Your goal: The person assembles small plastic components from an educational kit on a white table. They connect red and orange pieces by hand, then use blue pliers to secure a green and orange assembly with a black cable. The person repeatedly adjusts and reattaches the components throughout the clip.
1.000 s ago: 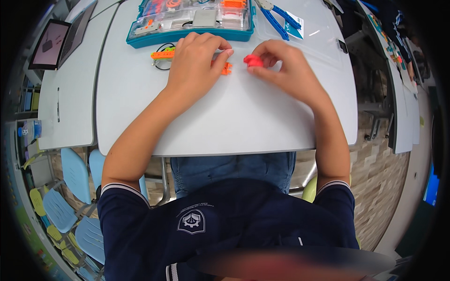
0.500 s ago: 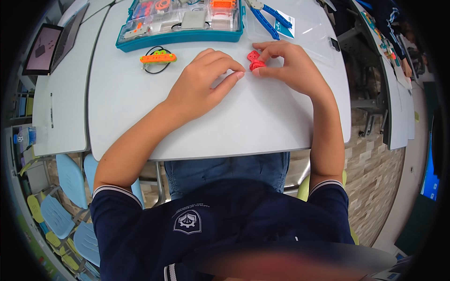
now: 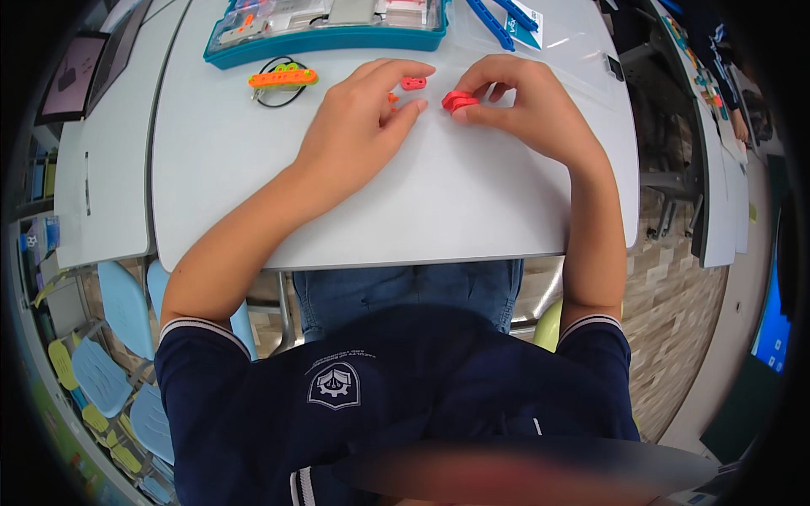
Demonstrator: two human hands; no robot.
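Observation:
My left hand [image 3: 363, 126] rests on the white table [image 3: 405, 211], fingers spread around a small pink piece [image 3: 413, 83] with two holes; a small orange piece [image 3: 392, 99] shows under its fingers. To the right, my right hand [image 3: 523, 105] pinches a red plastic piece [image 3: 458, 100] between thumb and fingers, low on the tabletop. The two hands sit close together, a few centimetres apart.
A teal parts tray [image 3: 329, 38] with several compartments stands at the table's far edge. An orange and green beam with a black cable [image 3: 283, 78] lies left of my left hand. Blue beams [image 3: 498, 15] lie on a clear sheet at far right. A tablet [image 3: 72, 72] sits on the neighbouring desk.
My left hand has slid right from the orange beam toward my right hand and now sits by the pink piece. My right hand keeps hold of the red piece.

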